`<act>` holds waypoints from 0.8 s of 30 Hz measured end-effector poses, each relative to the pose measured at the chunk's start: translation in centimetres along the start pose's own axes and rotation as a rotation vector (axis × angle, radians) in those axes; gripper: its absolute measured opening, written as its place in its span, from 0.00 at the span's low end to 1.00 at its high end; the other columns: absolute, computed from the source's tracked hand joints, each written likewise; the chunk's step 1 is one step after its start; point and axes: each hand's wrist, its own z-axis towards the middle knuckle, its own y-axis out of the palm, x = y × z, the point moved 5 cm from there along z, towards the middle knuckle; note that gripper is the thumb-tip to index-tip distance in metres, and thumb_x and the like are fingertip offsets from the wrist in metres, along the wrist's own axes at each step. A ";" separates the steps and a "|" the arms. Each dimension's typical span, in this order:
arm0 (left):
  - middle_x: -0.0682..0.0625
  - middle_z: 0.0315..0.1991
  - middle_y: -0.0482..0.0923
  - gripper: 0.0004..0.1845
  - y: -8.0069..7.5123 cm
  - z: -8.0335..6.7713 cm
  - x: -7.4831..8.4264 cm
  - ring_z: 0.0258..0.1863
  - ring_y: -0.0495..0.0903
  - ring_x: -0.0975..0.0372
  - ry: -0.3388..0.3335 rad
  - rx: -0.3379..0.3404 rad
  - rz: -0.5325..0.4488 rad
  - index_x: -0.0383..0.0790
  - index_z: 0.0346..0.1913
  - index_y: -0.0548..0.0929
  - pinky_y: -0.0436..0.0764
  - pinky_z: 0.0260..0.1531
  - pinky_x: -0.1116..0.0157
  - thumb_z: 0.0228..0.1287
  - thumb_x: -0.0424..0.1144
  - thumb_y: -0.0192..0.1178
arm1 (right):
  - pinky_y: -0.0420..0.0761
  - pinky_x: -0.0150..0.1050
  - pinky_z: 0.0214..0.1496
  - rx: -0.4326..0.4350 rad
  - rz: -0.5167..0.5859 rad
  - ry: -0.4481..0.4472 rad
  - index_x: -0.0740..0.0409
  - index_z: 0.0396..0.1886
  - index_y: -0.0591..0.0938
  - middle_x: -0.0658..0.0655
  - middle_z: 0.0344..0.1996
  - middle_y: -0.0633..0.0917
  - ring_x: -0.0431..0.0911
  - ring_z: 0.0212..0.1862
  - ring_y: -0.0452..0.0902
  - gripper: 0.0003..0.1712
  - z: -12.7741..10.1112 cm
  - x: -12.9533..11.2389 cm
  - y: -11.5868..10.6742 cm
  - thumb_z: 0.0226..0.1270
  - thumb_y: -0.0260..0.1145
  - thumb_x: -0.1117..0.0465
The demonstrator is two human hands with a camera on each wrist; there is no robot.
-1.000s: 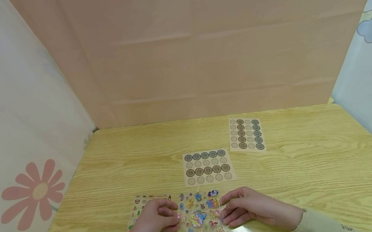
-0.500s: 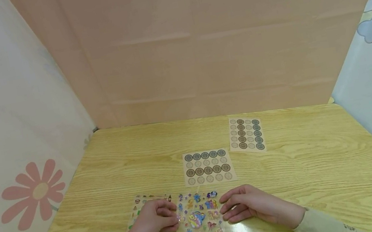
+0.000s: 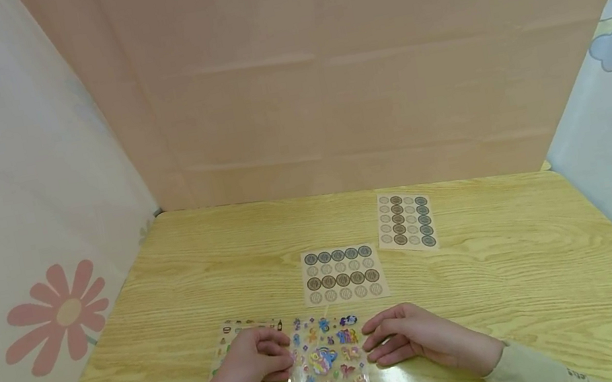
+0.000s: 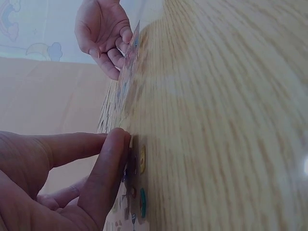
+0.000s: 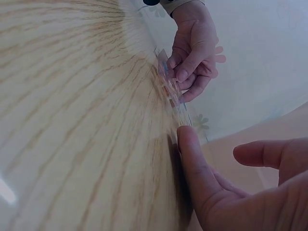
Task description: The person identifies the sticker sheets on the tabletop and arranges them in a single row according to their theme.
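Just nearer me than the tan round-sticker sheet point(image 3: 342, 275) lies the colourful sticker sheet point(image 3: 325, 355); I see my left hand point(image 3: 257, 358) pinching its left edge, my right hand point(image 3: 405, 335) touching its right edge, fingers relaxed.

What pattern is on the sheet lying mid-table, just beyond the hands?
The tan sticker sheet carries rows of round stickers, dark rows alternating with pale ones; clearest in the head view.

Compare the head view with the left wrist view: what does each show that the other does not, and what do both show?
Only the head view shows the two round-sticker sheets and the flower-print wall. Only the left wrist view shows the left thumb pressed at the sheet's edge. Both show the colourful sticker sheet, both hands and the wooden table.
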 end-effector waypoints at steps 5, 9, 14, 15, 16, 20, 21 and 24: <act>0.43 0.30 0.79 0.18 0.1 0.0 0.2 0.28 0.83 0.56 0.002 0.014 0.015 0.19 0.48 0.75 0.86 0.33 0.58 0.55 0.22 0.66 | 0.85 0.46 0.45 0.002 0.000 0.002 0.77 0.54 0.73 0.70 0.41 0.84 0.54 0.40 0.85 0.21 0.0 -0.1 0.0 0.66 0.58 0.66; 0.43 0.30 0.79 0.18 0.1 0.0 0.3 0.27 0.83 0.56 0.005 0.019 0.036 0.20 0.47 0.76 0.87 0.32 0.57 0.55 0.23 0.67 | 0.85 0.45 0.45 -0.010 0.000 0.004 0.78 0.54 0.73 0.69 0.41 0.84 0.53 0.40 0.85 0.21 0.0 -0.1 0.1 0.66 0.57 0.66; 0.43 0.30 0.79 0.18 0.0 0.1 0.2 0.27 0.83 0.56 0.006 0.024 0.045 0.21 0.47 0.77 0.87 0.32 0.57 0.54 0.23 0.67 | 0.84 0.45 0.45 -0.016 -0.002 0.005 0.77 0.54 0.73 0.69 0.41 0.84 0.53 0.40 0.84 0.21 0.0 -0.1 0.1 0.67 0.57 0.66; 0.43 0.30 0.79 0.18 0.0 0.1 0.1 0.27 0.83 0.55 0.006 0.024 0.043 0.21 0.47 0.77 0.87 0.32 0.57 0.54 0.23 0.67 | 0.84 0.45 0.45 -0.015 -0.002 0.006 0.77 0.54 0.73 0.69 0.41 0.84 0.53 0.40 0.84 0.21 0.0 -0.1 0.0 0.67 0.57 0.66; 0.43 0.30 0.79 0.18 0.0 0.1 0.1 0.28 0.83 0.55 0.007 0.024 0.044 0.21 0.47 0.77 0.87 0.32 0.57 0.54 0.23 0.67 | 0.84 0.45 0.45 -0.015 -0.001 0.006 0.77 0.54 0.73 0.69 0.41 0.84 0.54 0.40 0.84 0.21 0.0 -0.1 0.0 0.67 0.57 0.66; 0.43 0.30 0.78 0.18 0.0 0.1 0.1 0.29 0.84 0.55 0.009 0.020 0.048 0.21 0.47 0.76 0.87 0.31 0.57 0.54 0.23 0.67 | 0.84 0.45 0.45 -0.014 0.005 0.008 0.77 0.54 0.73 0.69 0.41 0.84 0.54 0.40 0.84 0.21 0.0 0.0 0.0 0.66 0.58 0.66; 0.43 0.30 0.78 0.18 0.0 0.1 0.1 0.29 0.84 0.54 0.008 0.019 0.046 0.20 0.47 0.76 0.87 0.32 0.57 0.54 0.23 0.67 | 0.84 0.45 0.45 -0.015 0.006 0.007 0.77 0.54 0.73 0.69 0.41 0.84 0.54 0.40 0.84 0.21 0.0 0.0 0.0 0.66 0.58 0.66; 0.43 0.31 0.78 0.18 0.0 0.0 0.1 0.29 0.84 0.54 0.006 0.020 0.050 0.20 0.48 0.76 0.87 0.32 0.57 0.54 0.23 0.67 | 0.84 0.45 0.45 -0.017 0.008 0.002 0.77 0.54 0.73 0.69 0.41 0.84 0.54 0.41 0.84 0.21 0.1 0.0 0.0 0.66 0.57 0.66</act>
